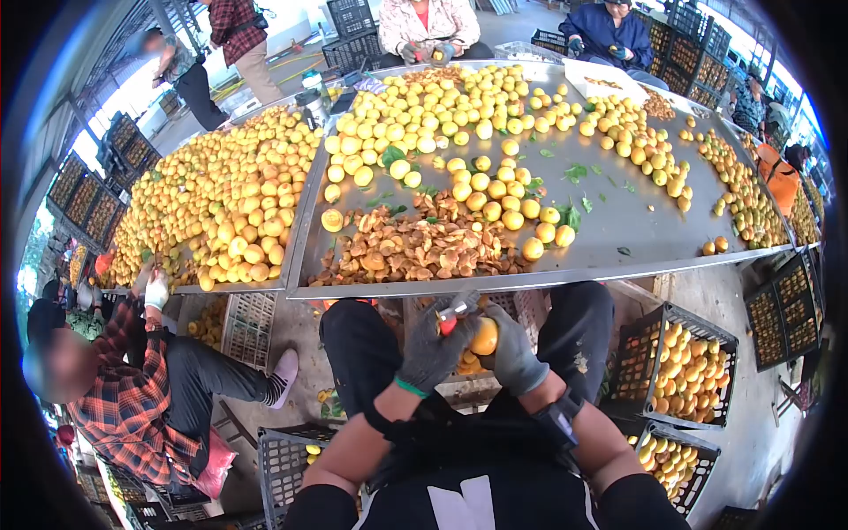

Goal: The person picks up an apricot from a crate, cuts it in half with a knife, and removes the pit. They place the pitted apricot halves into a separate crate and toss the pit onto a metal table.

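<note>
My gloved left hand point(427, 350) is closed around a small tool with a red part and a metal part point(450, 320); its exact kind is hard to make out. Close against it, my gloved right hand point(518, 355) grips an orange persimmon point(484, 336). Both hands are between my knees, just below the near edge of the metal table point(609, 243). On the table in front of them lies a heap of brown-orange trimmings point(415, 247), with loose yellow persimmons point(495, 199) behind it.
A large pile of persimmons point(221, 194) covers the left table section. Crates of fruit point(693, 371) stand on the floor to my right, and a black crate point(287, 473) is at my lower left. A person in a plaid shirt point(124, 406) sits at left; others sit across the table.
</note>
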`<action>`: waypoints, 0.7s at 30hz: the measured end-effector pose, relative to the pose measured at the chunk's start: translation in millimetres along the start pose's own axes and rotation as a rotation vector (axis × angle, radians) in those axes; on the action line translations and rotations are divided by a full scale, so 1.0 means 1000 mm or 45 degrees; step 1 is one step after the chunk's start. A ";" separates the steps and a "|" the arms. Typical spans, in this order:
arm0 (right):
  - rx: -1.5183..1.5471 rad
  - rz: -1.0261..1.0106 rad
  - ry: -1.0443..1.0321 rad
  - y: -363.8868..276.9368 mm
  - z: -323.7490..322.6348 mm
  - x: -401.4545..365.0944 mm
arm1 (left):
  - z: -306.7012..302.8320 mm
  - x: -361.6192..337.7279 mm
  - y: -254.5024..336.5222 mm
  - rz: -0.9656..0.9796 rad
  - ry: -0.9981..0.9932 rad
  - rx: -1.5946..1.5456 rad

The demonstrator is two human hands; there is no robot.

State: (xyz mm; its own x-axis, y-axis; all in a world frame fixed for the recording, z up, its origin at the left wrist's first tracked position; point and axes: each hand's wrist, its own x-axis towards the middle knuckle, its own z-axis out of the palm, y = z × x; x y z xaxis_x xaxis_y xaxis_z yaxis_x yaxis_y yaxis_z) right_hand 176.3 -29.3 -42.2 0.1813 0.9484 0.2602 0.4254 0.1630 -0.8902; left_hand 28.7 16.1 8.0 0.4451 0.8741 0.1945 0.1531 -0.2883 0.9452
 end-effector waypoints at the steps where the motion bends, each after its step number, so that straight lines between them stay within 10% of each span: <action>1: 0.053 -0.065 -0.186 -0.005 -0.006 -0.006 | -0.006 0.000 0.005 -0.008 -0.007 -0.005; 4: 0.355 -0.403 -0.358 -0.014 -0.008 0.002 | -0.018 0.005 0.014 0.790 -0.291 0.791; 7: 0.419 -0.555 -0.326 -0.006 0.003 -0.009 | -0.015 0.002 0.001 0.883 -0.372 0.715; 9: 0.590 0.322 -0.075 0.000 0.020 -0.020 | -0.009 0.000 -0.001 0.849 -0.358 0.679; 10: 0.278 -0.109 0.210 -0.006 0.019 -0.024 | -0.002 0.001 -0.002 0.854 -0.236 0.575; 13: -0.402 -0.315 0.603 -0.007 0.025 -0.012 | 0.022 -0.001 -0.011 0.908 -0.060 0.469; 15: -0.394 -0.203 0.718 -0.031 0.020 -0.004 | 0.041 -0.006 -0.010 0.223 0.223 -0.217; 17: 0.166 0.169 0.643 -0.039 0.016 0.001 | 0.047 -0.004 -0.006 0.206 0.323 -0.222; 21: 0.001 0.017 0.684 -0.037 0.019 0.013 | 0.059 0.005 -0.029 -0.220 0.538 -0.491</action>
State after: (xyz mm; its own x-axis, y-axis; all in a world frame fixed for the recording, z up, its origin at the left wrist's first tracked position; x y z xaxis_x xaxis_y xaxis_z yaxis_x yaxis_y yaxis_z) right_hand 146.0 -18.3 -12.9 0.6152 0.6775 0.4032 0.4193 0.1519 -0.8950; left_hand 77.9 5.7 -34.1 0.0403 0.9983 0.0421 -0.1743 -0.0344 0.9841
